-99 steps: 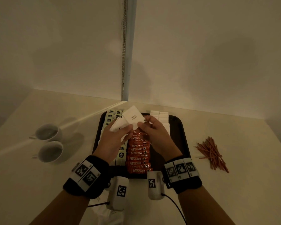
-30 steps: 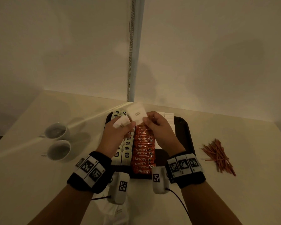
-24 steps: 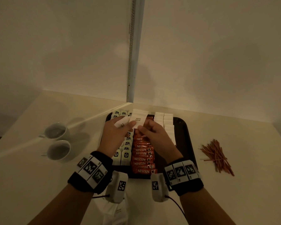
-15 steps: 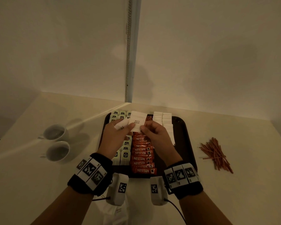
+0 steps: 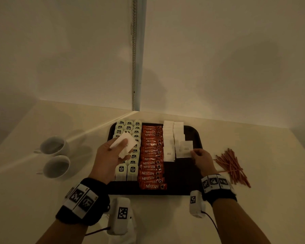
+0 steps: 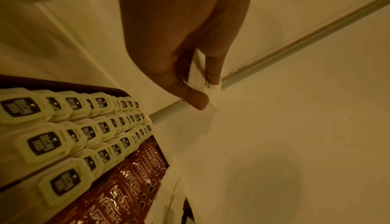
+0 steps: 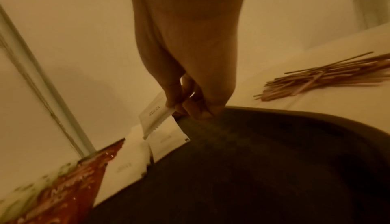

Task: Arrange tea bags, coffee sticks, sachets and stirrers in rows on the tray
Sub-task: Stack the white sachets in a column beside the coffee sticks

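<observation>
A dark tray (image 5: 195,134) holds rows of tea bags (image 5: 132,170), red Nescafe coffee sticks (image 5: 152,159) and white sugar sachets (image 5: 169,145). My left hand (image 5: 111,155) hovers over the tea bags and grips a small stack of white sachets (image 5: 124,144), which shows pinched between thumb and fingers in the left wrist view (image 6: 200,77). My right hand (image 5: 200,158) pinches one white sachet (image 5: 185,149) by its corner, low over the right sachet row; the right wrist view shows that sachet (image 7: 155,112) tilted above the laid ones (image 7: 166,141).
Several reddish stirrers (image 5: 231,164) lie in a loose pile on the table right of the tray. Two white cups (image 5: 55,156) stand to the left. A wall with a vertical strip (image 5: 136,53) rises just behind the tray. The tray's near right part (image 7: 274,169) is bare.
My hands have parted. The right hand has carried one sachet from the stack rightward and down to the right sachet row; the left hand keeps the rest over the tea bags.
</observation>
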`<state>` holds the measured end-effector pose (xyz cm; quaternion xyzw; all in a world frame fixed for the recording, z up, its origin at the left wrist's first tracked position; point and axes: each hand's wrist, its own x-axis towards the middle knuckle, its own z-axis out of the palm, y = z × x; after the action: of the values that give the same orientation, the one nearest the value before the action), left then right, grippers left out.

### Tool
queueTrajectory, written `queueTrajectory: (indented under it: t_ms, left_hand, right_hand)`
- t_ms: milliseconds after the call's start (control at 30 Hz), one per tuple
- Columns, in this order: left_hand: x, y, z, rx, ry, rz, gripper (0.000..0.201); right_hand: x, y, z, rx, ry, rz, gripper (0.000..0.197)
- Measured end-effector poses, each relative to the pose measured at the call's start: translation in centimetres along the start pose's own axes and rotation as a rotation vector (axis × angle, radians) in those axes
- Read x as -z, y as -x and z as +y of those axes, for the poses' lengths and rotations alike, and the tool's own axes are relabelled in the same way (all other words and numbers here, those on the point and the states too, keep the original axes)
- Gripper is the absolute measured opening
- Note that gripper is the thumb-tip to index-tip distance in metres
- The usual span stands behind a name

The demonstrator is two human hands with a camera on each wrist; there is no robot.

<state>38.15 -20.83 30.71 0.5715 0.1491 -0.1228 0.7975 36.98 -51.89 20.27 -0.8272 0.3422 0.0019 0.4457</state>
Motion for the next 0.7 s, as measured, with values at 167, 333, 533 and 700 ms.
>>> queueTrajectory:
  t_ms: [167,333,533,700]
  left_hand:
    - [-0.1,-0.1,0.2,0.015,0.016,-0.021,0.013]
    - [-0.2,-0.6,0.3,0.101,0.103,0.000,0.018]
    - [-0.4,-0.8,0.2,0.161,0.213,-0.017,0.020]
    - [-0.7,-0.8,-0.2,-0.006,-0.087,-0.092,0.016]
  right_hand:
    - [-1.4,-0.4,1.2,-0.020,0.153,-0.049,0.027]
    - [-2.6,-0.5,1.0,-0.059,0.165,0.032,0.026]
    - [-3.4,-0.7,0.8,-0.082,0.181,0.113,0.019]
    - [-3.0,-0.2,-0.1,-0.049,0.165,0.123,0.021]
